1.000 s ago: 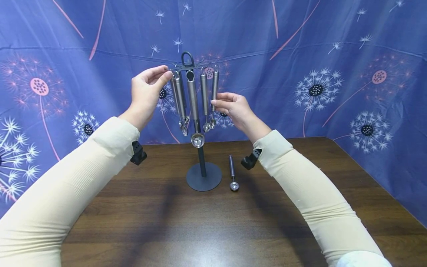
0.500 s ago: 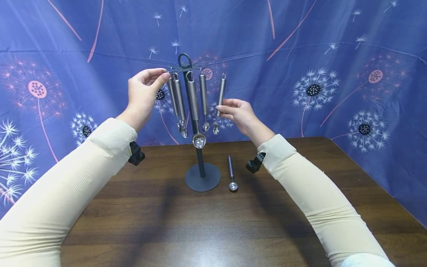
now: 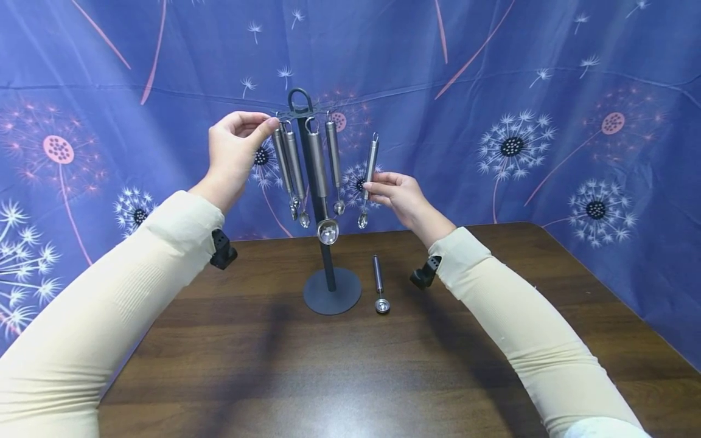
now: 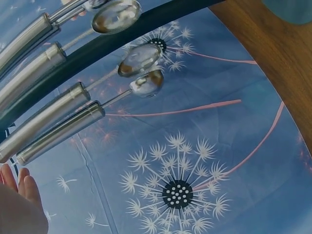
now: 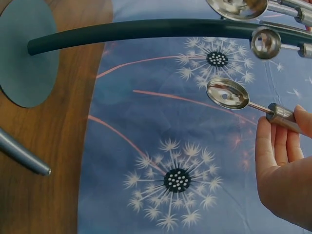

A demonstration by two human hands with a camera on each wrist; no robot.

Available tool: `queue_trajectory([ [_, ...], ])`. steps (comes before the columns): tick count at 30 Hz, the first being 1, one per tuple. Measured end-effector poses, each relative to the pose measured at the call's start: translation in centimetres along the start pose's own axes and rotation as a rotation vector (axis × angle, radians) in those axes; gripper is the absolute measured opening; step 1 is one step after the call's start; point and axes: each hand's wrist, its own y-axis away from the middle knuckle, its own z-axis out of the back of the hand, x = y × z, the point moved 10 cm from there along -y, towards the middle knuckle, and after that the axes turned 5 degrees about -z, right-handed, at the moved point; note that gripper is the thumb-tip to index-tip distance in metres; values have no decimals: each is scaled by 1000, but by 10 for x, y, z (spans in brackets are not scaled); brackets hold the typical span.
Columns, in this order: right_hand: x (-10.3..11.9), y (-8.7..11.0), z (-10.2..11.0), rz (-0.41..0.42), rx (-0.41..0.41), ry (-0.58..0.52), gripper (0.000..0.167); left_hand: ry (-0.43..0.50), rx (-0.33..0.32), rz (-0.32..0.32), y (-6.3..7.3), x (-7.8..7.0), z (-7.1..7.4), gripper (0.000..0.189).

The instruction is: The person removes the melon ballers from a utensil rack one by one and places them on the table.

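A dark utensil stand (image 3: 327, 258) rises from the table on a round base. Several steel scoops with tubular handles hang from its hooks, among them one with a larger bowl (image 3: 327, 232). My left hand (image 3: 232, 149) pinches the stand's top at the left hook; the exact contact is hidden by the thumb. To the right of the stand, my right hand (image 3: 402, 194) holds a small melon baller (image 5: 227, 93) by the lower handle, its loop up and bowl down, apart from the hooks. A hole shows in its bowl.
Another steel scoop (image 3: 379, 277) lies on the wooden table (image 3: 263, 365), right of the stand's base (image 3: 332, 298). Behind the table hangs a blue cloth (image 3: 427, 140) with dandelion prints.
The melon baller in my right hand has come off its hook and moved right and down, away from the stand. My left hand keeps its grip on the stand's top.
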Motion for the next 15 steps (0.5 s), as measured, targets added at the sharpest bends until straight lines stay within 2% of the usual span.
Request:
queue_trajectory([
  [9, -10, -1, 11, -21, -15, -15, 24, 64, 5, 1, -2, 3, -1, 16],
  [12, -15, -2, 14, -24, -5, 8, 30, 63, 4, 1, -2, 3, -2, 16],
  [15, -22, -3, 18, -30, -5, 38, 28, 66, 6, -3, -3, 2, -4, 16],
])
